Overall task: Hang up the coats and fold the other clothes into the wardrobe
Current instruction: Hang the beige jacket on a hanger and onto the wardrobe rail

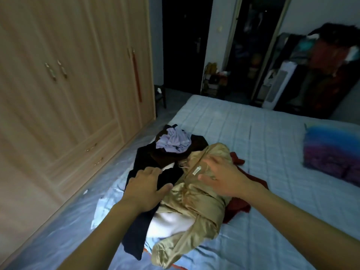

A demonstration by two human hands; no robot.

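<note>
A heap of clothes lies on the bed (263, 145). On top is a shiny gold satin garment (196, 203) with a small white label. Beside it lie a black garment (144, 162), a crumpled lilac top (175, 141), a dark brown piece (165, 156), a red garment (236, 207) and something white (169, 221). My left hand (146, 184) rests on the black garment with its fingers curled at the edge. My right hand (222, 176) hovers with spread fingers just over the gold garment. The wooden wardrobe (74, 84) at left has its doors closed.
A purple and blue pillow (331, 152) lies at the bed's right side. Beyond the bed are a dark doorway (185, 45), a white tower fan (276, 84) and a rack hung with clothes (331, 65). A narrow strip of floor runs between bed and wardrobe.
</note>
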